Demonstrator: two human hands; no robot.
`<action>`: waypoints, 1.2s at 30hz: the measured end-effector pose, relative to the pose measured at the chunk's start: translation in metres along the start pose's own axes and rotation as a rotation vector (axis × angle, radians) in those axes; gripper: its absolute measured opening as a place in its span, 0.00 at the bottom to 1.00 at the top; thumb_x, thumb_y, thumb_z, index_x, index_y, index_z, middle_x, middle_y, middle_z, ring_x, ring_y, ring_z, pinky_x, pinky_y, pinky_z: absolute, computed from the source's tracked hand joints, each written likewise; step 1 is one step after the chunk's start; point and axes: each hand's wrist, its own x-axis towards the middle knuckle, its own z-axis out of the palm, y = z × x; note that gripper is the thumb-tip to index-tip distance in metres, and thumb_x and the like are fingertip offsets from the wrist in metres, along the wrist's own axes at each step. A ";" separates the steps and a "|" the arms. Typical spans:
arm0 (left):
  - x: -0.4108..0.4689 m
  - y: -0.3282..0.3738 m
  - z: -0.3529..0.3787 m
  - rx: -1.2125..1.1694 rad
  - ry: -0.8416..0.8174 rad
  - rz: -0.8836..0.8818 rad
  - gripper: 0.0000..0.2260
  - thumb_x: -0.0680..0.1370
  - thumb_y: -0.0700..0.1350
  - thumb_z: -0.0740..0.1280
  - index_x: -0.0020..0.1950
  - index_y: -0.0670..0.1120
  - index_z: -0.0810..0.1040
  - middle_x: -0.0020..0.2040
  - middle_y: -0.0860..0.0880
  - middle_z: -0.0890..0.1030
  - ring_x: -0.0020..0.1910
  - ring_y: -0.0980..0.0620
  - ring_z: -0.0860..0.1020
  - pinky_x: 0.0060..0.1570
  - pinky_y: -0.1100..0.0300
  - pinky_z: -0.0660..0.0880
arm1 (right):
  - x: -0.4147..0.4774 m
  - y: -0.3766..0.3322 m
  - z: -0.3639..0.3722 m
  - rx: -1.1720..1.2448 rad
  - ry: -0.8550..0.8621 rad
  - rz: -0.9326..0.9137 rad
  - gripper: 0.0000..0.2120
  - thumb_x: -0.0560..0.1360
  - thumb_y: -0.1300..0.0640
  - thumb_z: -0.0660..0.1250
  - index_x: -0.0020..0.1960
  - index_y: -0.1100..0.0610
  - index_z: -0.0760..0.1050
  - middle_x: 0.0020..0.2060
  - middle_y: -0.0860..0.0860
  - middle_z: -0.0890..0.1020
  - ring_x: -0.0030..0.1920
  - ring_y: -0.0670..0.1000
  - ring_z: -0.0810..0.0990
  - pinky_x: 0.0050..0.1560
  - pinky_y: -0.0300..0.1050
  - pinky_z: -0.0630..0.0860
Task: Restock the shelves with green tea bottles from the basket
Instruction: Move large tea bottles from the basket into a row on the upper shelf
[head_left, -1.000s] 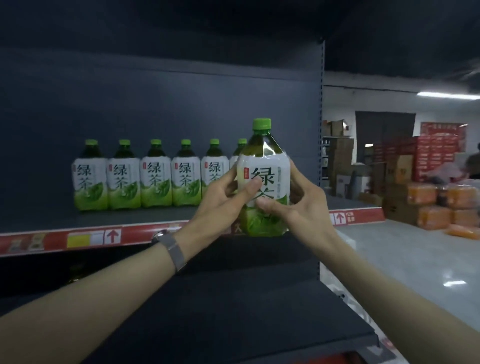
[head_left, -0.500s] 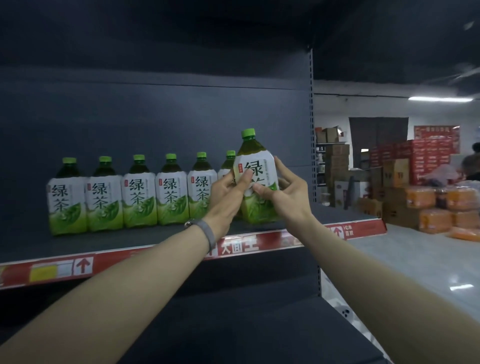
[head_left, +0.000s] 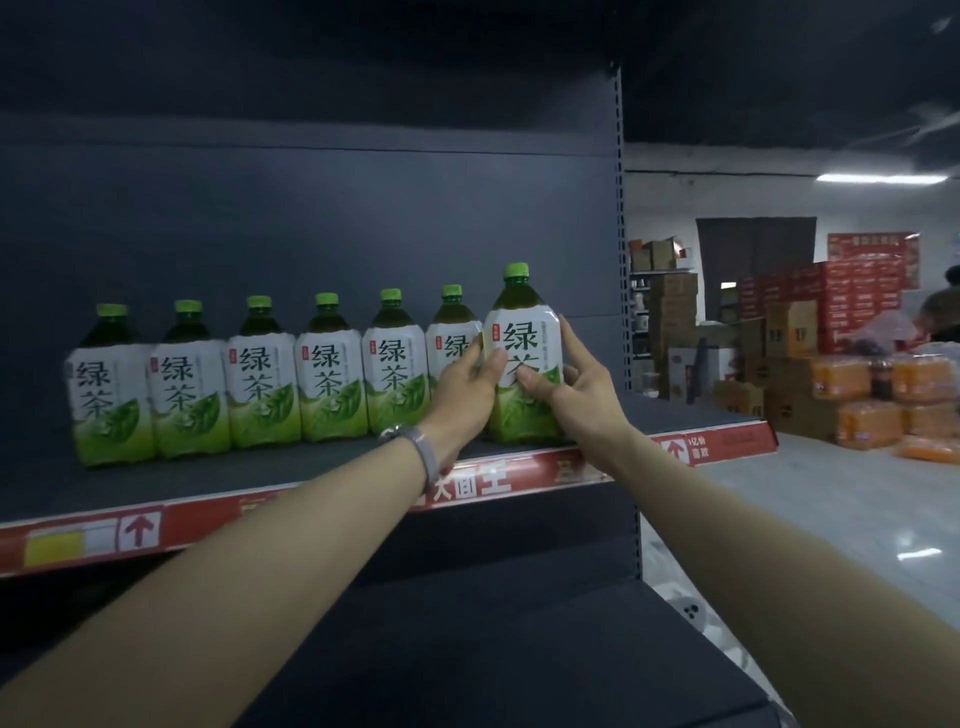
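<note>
- The green tea bottle stands upright at the right end of the row, low on the shelf and close to its front edge. I cannot tell whether its base has fully settled.
- The left hand and right hand hold it from either side. Fingers curl round the label and both thumbs press on its front.
- Risk: it sits nearer the front edge than the row does, so letting go before the base is flat could tip it forward off the shelf.
- Risk: the left hand lies between this bottle and its neighbour. Drawing it out carelessly could knock that one into the others.
- Risk: pushing the bottle back crookedly could leave the label turned and the row uneven.
- Count: seven bottles in all, six standing in the row and one held.
- Two hands, with one wristwatch on the left.
- Two shelf boards are in view, including the lower shelf.
- The basket is not in view.
- Beyond the shelf, the cardboard boxes and orange packs are too stacked to count.
</note>
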 end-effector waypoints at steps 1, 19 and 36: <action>0.000 0.004 -0.003 0.020 0.005 -0.023 0.15 0.86 0.52 0.62 0.73 0.55 0.76 0.61 0.53 0.84 0.56 0.51 0.84 0.52 0.52 0.83 | 0.000 -0.001 0.002 -0.050 0.010 0.009 0.38 0.79 0.65 0.74 0.82 0.44 0.64 0.60 0.53 0.86 0.58 0.53 0.87 0.57 0.52 0.86; -0.010 -0.014 -0.007 0.063 -0.061 -0.153 0.36 0.62 0.40 0.69 0.73 0.48 0.78 0.63 0.51 0.82 0.65 0.44 0.78 0.66 0.43 0.79 | -0.025 -0.019 -0.005 -0.420 0.003 0.226 0.44 0.68 0.46 0.73 0.81 0.46 0.61 0.66 0.48 0.80 0.66 0.55 0.79 0.73 0.61 0.73; 0.049 -0.020 0.022 0.097 -0.199 -0.315 0.18 0.70 0.33 0.67 0.58 0.46 0.80 0.60 0.44 0.80 0.62 0.46 0.77 0.65 0.52 0.76 | 0.051 0.021 -0.018 -0.697 -0.129 0.293 0.40 0.74 0.51 0.69 0.83 0.51 0.59 0.72 0.56 0.77 0.71 0.61 0.75 0.74 0.61 0.71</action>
